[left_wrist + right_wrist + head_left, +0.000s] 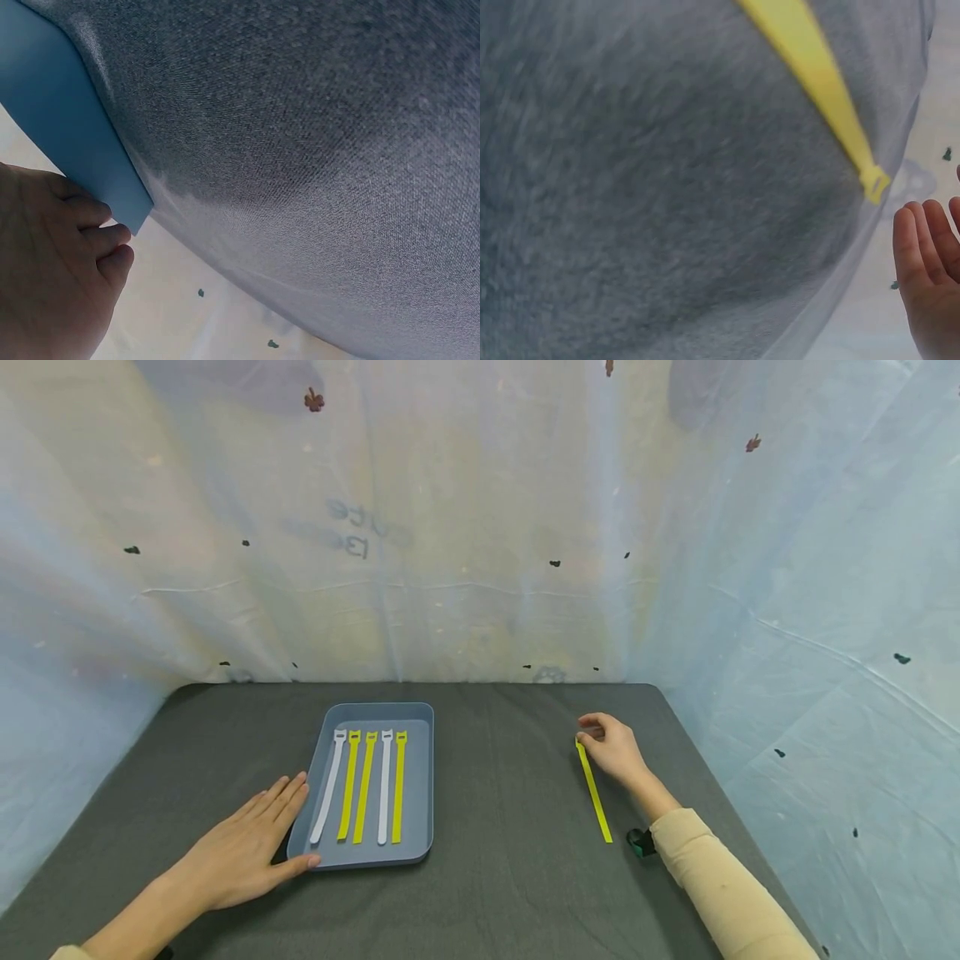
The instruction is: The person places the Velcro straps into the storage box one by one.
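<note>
A blue-grey tray (417,793) lies left of the middle in the head view. Side by side in it are two white cable ties (386,785) and three yellow ones (400,785), slotted heads toward the far side. My left hand (243,852), fingers straight, rests against the tray's left side; the left wrist view has its fingertips at the tray wall (82,112). To the right, another yellow cable tie (595,793) lies on the cloth. At its slotted end is my right hand (615,750). In the right wrist view its extended fingers (905,247) are apart from the tie's head.
Dark grey cloth (495,877) covers the table, with tray and loose tie well apart on it. Pale, patterned sheeting (465,527) hangs behind the table and along both sides. Under the right sleeve (720,877) a small dark green-and-black object (640,842) shows at the wrist.
</note>
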A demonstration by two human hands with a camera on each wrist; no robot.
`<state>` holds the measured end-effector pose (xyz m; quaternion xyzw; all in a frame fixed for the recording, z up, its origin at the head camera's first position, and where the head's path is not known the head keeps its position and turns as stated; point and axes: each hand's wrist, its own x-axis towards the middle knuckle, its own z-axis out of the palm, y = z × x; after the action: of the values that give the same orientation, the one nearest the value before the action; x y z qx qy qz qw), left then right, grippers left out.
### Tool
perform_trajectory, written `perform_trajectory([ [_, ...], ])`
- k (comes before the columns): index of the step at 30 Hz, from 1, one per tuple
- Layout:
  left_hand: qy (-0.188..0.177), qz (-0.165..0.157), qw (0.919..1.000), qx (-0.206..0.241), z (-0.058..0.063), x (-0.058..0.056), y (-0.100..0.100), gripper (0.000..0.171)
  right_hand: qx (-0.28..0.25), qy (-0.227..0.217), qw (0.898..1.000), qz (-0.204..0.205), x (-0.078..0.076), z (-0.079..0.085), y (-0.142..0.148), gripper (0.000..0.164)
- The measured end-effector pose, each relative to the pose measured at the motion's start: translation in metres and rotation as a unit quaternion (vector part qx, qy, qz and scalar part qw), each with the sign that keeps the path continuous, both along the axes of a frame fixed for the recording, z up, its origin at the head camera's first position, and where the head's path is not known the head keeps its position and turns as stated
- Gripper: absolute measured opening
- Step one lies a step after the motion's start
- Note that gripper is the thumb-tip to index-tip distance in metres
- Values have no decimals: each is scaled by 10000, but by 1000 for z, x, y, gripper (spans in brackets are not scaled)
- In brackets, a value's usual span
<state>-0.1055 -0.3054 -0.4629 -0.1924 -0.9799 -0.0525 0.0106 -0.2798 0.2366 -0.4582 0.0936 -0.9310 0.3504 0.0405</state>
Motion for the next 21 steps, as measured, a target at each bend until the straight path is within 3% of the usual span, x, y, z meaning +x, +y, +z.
perform_trajectory([
  [12,-37,32,10000,4,0,-1,1,104,524,-289,9982,41,-11,-16,16,39],
  [21,-41,68,10000,43,1,0,0,103,772,-500,9955,224,-16,-18,22,41],
])
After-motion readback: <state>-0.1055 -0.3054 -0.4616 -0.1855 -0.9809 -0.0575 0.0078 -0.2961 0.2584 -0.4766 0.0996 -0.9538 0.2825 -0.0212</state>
